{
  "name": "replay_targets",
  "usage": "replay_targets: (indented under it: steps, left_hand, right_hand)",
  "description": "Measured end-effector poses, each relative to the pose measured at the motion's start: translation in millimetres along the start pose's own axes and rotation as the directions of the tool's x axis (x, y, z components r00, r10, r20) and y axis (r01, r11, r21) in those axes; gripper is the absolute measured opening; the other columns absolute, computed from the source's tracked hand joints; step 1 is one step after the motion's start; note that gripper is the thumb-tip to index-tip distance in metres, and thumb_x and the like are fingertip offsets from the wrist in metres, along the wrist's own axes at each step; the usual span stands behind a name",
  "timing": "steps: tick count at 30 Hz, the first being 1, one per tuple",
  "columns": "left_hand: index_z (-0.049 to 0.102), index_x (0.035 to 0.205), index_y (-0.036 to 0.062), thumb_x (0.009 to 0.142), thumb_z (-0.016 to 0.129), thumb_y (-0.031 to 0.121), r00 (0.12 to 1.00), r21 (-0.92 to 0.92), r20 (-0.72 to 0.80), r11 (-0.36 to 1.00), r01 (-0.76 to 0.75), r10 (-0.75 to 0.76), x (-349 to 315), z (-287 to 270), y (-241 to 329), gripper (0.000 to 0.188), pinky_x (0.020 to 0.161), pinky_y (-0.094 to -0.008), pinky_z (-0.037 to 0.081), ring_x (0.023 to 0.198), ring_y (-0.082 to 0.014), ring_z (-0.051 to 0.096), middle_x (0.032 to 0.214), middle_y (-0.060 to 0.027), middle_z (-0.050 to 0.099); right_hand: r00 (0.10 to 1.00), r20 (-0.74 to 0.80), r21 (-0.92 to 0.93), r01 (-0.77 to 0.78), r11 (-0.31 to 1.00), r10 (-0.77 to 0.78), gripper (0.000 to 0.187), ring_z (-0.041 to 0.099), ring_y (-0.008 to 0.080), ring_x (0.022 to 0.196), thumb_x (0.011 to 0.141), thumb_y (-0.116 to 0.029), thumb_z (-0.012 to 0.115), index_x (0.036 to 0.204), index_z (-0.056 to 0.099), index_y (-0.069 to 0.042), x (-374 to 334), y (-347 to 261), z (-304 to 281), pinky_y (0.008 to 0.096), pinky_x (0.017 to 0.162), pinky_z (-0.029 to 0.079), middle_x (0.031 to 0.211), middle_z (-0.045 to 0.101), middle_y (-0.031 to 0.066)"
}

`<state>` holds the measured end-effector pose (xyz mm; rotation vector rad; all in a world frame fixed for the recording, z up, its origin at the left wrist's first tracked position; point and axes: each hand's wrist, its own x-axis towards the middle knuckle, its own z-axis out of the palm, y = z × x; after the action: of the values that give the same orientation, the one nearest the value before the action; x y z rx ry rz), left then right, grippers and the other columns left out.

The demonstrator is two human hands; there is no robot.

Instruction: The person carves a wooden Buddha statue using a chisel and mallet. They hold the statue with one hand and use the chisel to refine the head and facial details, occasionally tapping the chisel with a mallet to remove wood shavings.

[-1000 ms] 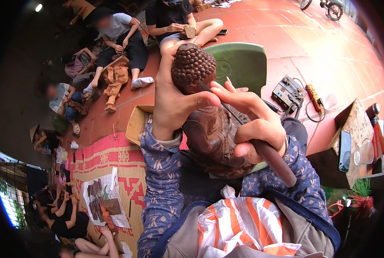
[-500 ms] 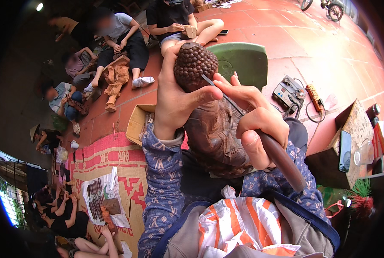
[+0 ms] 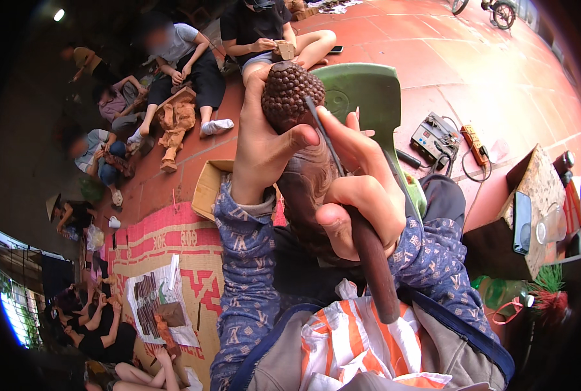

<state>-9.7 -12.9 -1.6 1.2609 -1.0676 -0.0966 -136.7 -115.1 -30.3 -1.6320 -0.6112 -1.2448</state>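
Note:
A dark brown carved wooden statue leans upright in front of my body, its rounded head covered in small bumps. My left hand is wrapped round the head and neck from the left, thumb across the front. My right hand grips a carving chisel, whose thick wooden handle points down towards my lap. The chisel's thin metal blade slants up past my right fingertips, its tip touching or close to the head's bumps. My right hand hides much of the statue's lower body.
A green plastic chair stands behind the statue. To the right are a grey control box, a power strip and a phone. Left lie a cardboard box and a patterned mat with several chisels. Other people sit nearby.
My right hand has moved left, and the chisel handle has swung left to a steeper angle. The statue has turned slightly in my left hand.

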Motion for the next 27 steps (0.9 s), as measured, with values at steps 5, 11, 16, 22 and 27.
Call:
replay_targets:
  steps: [5,11,16,22,27]
  left_hand:
    - [0.037,0.124,-0.0004,0.059,0.083,0.049,0.998,-0.060,0.050,0.997,-0.047,0.050,4.3,2.6,4.4,0.094,0.103,-0.0344,0.039,0.127,-0.0261,0.045,0.140,-0.0254,0.043]
    - [0.038,0.125,-0.0006,0.065,0.079,0.051,0.992,-0.003,0.085,0.996,-0.089,0.089,5.4,-0.9,1.5,0.089,0.103,-0.0335,0.039,0.126,-0.0246,0.046,0.140,-0.0251,0.044]
    - [0.039,0.127,-0.0003,0.066,0.079,0.052,0.994,0.026,0.083,0.997,-0.068,0.066,2.9,-8.7,-4.5,0.089,0.098,-0.0318,0.042,0.116,-0.0206,0.051,0.136,-0.0213,0.048]
    - [0.039,0.129,0.0006,0.060,0.077,0.058,0.998,0.016,0.026,0.998,-0.057,0.057,4.7,-3.1,-2.6,0.097,0.088,-0.0286,0.050,0.099,-0.0144,0.060,0.115,-0.0088,0.058]
    - [0.038,0.128,-0.0011,0.067,0.079,0.052,0.993,-0.079,0.104,0.996,-0.048,0.056,5.1,-9.3,-8.8,0.090,0.090,-0.0282,0.046,0.105,-0.0152,0.055,0.140,-0.0203,0.045]
  right_hand:
    - [0.983,-0.083,0.013,0.168,0.986,-0.166,0.037,0.037,0.0554,0.128,0.081,-0.041,0.068,0.079,0.057,-0.005,1.1,1.6,-9.2,0.0660,0.106,0.017,0.135,0.038,0.0399]
    - [0.999,0.025,-0.168,0.044,0.985,-0.040,0.024,0.048,0.0496,0.123,0.075,-0.016,0.076,0.073,0.057,-0.001,-2.7,-0.8,2.4,0.0582,0.103,0.034,0.127,0.048,0.0365]
    - [1.000,-0.002,-0.168,0.010,0.986,-0.010,0.024,0.050,0.0482,0.121,0.075,-0.016,0.076,0.073,0.057,-0.001,-2.4,-2.1,9.8,0.0580,0.102,0.037,0.126,0.050,0.0355]
    - [1.000,0.017,-0.240,0.023,0.970,-0.019,0.025,0.052,0.0488,0.118,0.076,-0.017,0.076,0.072,0.056,-0.001,-0.1,-3.1,11.8,0.0581,0.101,0.038,0.123,0.052,0.0345]
    - [0.999,0.047,-0.276,-0.003,0.961,0.016,0.023,0.051,0.0498,0.120,0.082,-0.014,0.069,0.073,0.057,0.003,3.6,-13.6,14.5,0.0560,0.105,0.032,0.122,0.049,0.0408]
